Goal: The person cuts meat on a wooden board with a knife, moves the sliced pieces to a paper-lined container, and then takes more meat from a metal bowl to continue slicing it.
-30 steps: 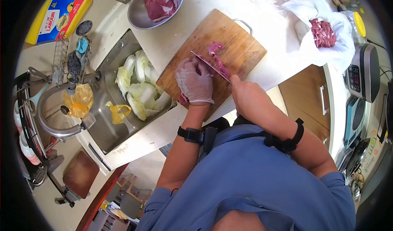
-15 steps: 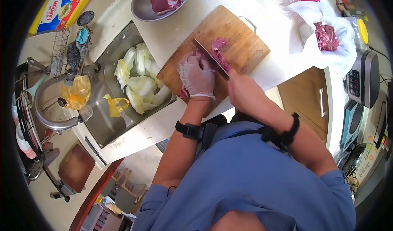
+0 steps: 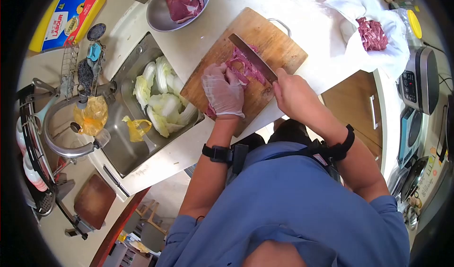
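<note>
A white kitchen counter carries a brown wooden cutting board beside a steel sink. The gloved left hand presses flat on the raw red meat mid-board. The bare right hand grips a steel cleaver, whose blade rests against the meat's right side.

The cutting board lies on the counter at its near edge, just right of the sink. The meat lies on the board's middle. My left hand rests on the meat's near end. The knife, gripped by my right hand, lies across the meat to the right of that hand. Cabbage leaves lie in the sink. The bowl stands behind the sink, toward the counter's far edge. The bag lies at the counter's right end.
</note>
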Action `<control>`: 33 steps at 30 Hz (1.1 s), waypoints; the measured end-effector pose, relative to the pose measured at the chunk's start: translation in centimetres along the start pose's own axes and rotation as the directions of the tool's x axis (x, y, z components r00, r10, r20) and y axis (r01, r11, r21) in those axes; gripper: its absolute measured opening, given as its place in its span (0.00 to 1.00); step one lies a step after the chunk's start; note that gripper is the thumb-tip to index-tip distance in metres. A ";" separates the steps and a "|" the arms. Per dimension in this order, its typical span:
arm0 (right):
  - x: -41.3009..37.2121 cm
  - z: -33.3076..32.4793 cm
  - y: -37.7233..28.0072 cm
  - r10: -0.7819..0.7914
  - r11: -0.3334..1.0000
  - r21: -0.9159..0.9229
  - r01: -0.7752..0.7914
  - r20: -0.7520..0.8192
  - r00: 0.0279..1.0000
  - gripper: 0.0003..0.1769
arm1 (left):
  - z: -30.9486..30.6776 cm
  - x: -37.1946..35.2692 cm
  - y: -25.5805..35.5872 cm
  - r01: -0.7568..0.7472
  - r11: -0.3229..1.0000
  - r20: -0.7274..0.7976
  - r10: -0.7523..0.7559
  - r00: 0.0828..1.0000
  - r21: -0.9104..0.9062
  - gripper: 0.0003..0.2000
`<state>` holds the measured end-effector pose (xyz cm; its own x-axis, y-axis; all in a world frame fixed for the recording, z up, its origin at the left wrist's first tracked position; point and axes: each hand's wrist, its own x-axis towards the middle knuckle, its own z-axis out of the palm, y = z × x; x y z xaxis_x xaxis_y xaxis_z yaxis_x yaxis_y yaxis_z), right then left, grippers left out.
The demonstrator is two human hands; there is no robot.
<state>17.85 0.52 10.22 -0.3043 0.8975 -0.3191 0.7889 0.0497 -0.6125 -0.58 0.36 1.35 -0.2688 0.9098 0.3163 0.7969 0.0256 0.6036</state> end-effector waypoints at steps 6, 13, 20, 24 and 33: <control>-1.1 -0.5 -1.9 0.014 0.999 -0.038 -0.012 0.051 0.999 0.07 | 0.2 -0.1 -0.1 -0.043 0.999 -0.051 0.044 0.998 0.017 0.05; 2.6 4.2 -2.6 -0.035 0.999 -0.024 0.037 0.086 0.996 0.09 | 0.0 -0.2 -0.5 -0.022 0.999 0.057 0.020 0.998 0.028 0.06; 2.1 2.1 -1.6 0.045 0.998 -0.037 -0.043 0.050 0.998 0.10 | -0.1 -0.3 -0.6 -0.094 0.994 0.019 0.094 0.995 0.050 0.05; 0.5 -0.5 -0.9 0.105 0.991 -0.092 -0.102 0.031 0.994 0.08 | -0.5 0.0 0.3 -0.029 1.000 0.010 0.029 1.000 0.004 0.05; -1.0 0.8 -1.9 0.017 0.998 -0.070 -0.007 0.146 0.989 0.09 | -0.1 -0.4 -0.2 -0.038 0.999 -0.007 0.039 0.999 0.008 0.06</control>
<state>16.24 -0.87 11.09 -0.3658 0.8245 -0.4317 0.8265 0.0745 -0.5580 -0.70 -0.02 1.19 -0.2414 0.9074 0.3441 0.8110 -0.0061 0.5851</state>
